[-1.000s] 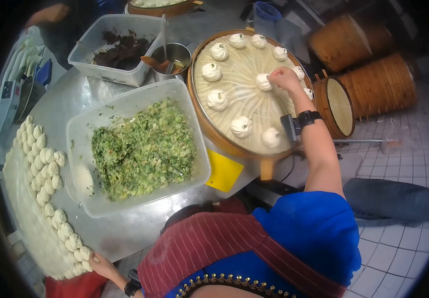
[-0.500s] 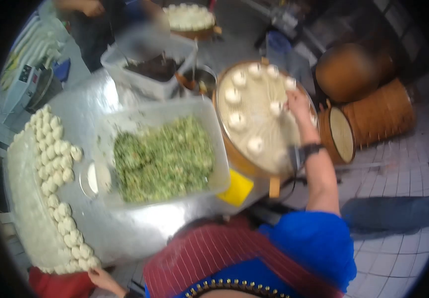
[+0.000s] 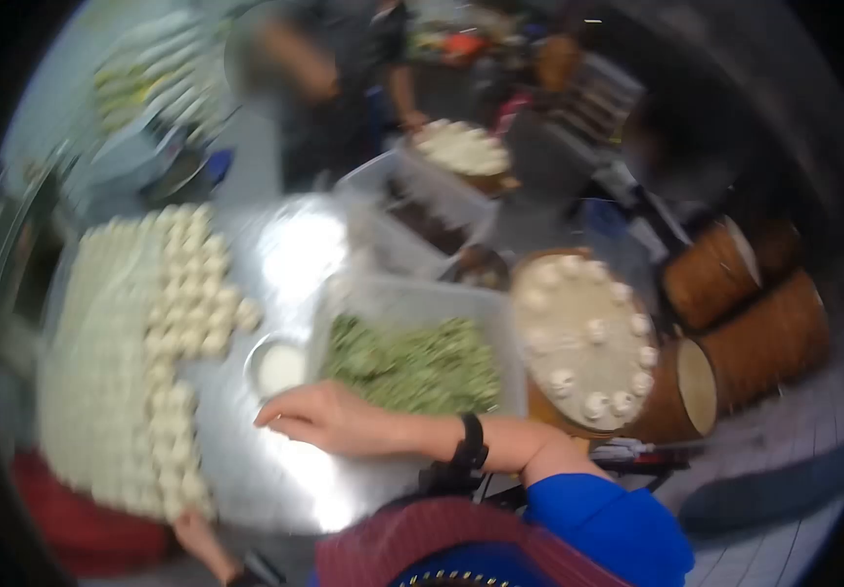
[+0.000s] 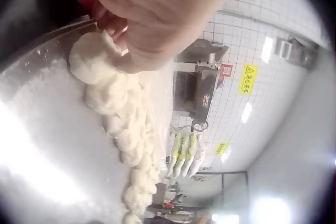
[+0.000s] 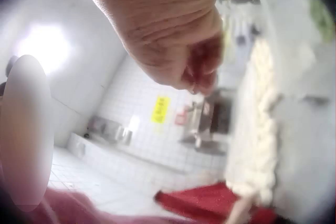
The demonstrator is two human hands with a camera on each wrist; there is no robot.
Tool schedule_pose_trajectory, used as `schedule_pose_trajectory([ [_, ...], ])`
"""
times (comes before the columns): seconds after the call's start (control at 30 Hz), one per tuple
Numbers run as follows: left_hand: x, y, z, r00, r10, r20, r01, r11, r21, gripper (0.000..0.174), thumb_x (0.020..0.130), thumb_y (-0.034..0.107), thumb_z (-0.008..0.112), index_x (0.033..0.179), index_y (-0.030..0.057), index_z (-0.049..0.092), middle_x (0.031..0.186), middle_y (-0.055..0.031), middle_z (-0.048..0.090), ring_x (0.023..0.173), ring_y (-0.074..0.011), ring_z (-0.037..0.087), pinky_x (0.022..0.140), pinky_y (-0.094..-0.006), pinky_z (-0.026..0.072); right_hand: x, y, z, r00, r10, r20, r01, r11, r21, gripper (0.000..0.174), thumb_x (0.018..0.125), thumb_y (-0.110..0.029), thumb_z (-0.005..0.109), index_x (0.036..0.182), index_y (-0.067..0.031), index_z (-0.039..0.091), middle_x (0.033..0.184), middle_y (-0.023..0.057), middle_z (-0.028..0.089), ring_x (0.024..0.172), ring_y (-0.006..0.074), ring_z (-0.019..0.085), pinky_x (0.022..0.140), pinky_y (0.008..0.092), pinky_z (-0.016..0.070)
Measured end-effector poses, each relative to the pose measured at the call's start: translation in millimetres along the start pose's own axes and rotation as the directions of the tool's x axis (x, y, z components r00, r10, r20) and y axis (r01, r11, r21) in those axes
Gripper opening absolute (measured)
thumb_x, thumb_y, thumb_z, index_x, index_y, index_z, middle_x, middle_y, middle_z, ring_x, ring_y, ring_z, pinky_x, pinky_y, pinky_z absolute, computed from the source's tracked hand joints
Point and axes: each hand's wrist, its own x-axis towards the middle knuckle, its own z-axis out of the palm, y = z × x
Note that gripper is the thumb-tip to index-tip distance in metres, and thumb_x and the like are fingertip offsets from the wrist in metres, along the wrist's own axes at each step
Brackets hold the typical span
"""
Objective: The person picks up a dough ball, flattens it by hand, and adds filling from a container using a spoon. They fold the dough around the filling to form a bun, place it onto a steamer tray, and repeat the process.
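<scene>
At the near end of rows of pale dough pieces, my left hand pinches a round dough piece between thumb and fingers. Its fingertips are partly hidden behind the dough in the left wrist view. My right hand is over the metal table in front of a plastic tub of chopped green filling, fingers loosely bent beside the thumb, with nothing visible in them. A round steamer to the right carries several pleated white buns, one of them near the middle.
A small bowl of white stuff stands between dough and tub. Behind is a second tub with dark filling. Stacked bamboo steamers lie at right. Another person stands at the far side, near a second filled steamer.
My right hand has let go of the bun in the steamer's middle and swung left across the table. The head view has turned left. My left hand stays at the dough pieces.
</scene>
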Motion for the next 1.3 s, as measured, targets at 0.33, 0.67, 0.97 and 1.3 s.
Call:
schedule_pose_trajectory([
  [0.33,-41,28,9,0.935,0.010,-0.354,-0.003,1.000,0.020,0.031,0.072,0.020,0.070,0.089,-0.0033,0.059,0.089,-0.0198,0.057,0.089,-0.0340,0.055,0.077,-0.0409,0.0435,9,100,158,0.763,0.426,0.486,-0.492,0.871,0.009,0.024,0.091,-0.018,0.056,0.107,-0.0039,0.066,0.076,0.0040,0.065,0.065,0.0078,0.059,0.060,0.0228,0.0480],
  [0.67,-54,34,-3,0.973,-0.231,0.000,0.215,0.907,-0.362,0.027,0.074,0.016,0.071,0.092,0.0008,0.056,0.087,-0.0112,0.059,0.081,-0.0172,0.059,0.070,-0.0294,0.0472,4,118,190,0.732,0.474,0.490,-0.548,0.836,0.009,0.029,0.091,-0.025,0.055,0.112,-0.0076,0.063,0.091,0.0080,0.067,0.081,0.0161,0.062,0.077,0.0287,0.0486],
  [0.97,-54,65,-22,0.879,-0.211,0.428,0.393,0.829,-0.397,0.034,0.081,0.009,0.067,0.111,-0.0013,0.056,0.109,-0.0127,0.062,0.091,-0.0191,0.062,0.073,-0.0271,0.0498,10,100,194,0.738,0.421,0.527,-0.552,0.826,0.114,0.030,0.090,-0.021,0.058,0.113,-0.0033,0.062,0.084,0.0046,0.065,0.069,0.0104,0.059,0.067,0.0237,0.0476],
  [1.3,-82,130,34,0.683,0.047,0.729,0.438,0.772,-0.460,0.037,0.080,0.004,0.067,0.114,-0.0002,0.053,0.105,-0.0095,0.060,0.094,-0.0151,0.059,0.082,-0.0268,0.0481,-9,134,162,0.828,0.476,0.297,-0.546,0.805,0.232,0.034,0.085,-0.032,0.066,0.108,-0.0073,0.064,0.098,0.0079,0.066,0.093,0.0157,0.061,0.081,0.0298,0.0493],
])
